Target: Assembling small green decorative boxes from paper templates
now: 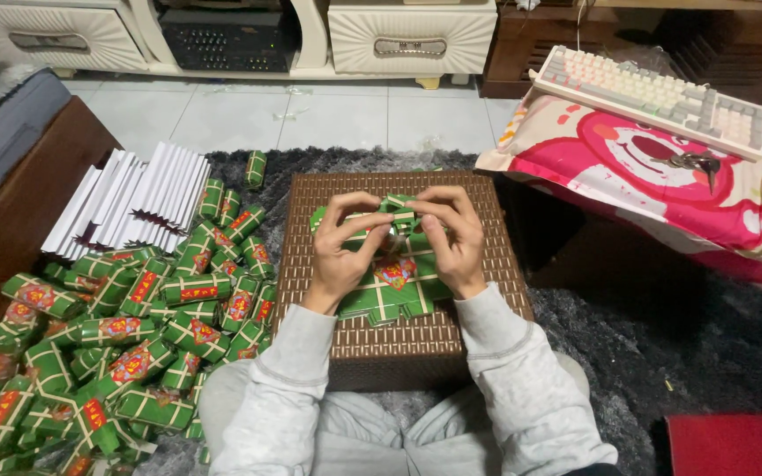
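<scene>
Green card box blank (394,282), held over a woven brown box (310,291), is pinched at its upper flap by left hand (343,251) and right hand (453,238).

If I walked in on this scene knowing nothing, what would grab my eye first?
Probably the big heap of folded green paper boxes with red and gold labels, spread over the dark rug at the person's left. Next, the left hand and right hand meeting over a brown woven box, both pinching a green printed sheet that is partly folded. At upper right, a bright pink cartoon cushion carries a pale keyboard.
</scene>
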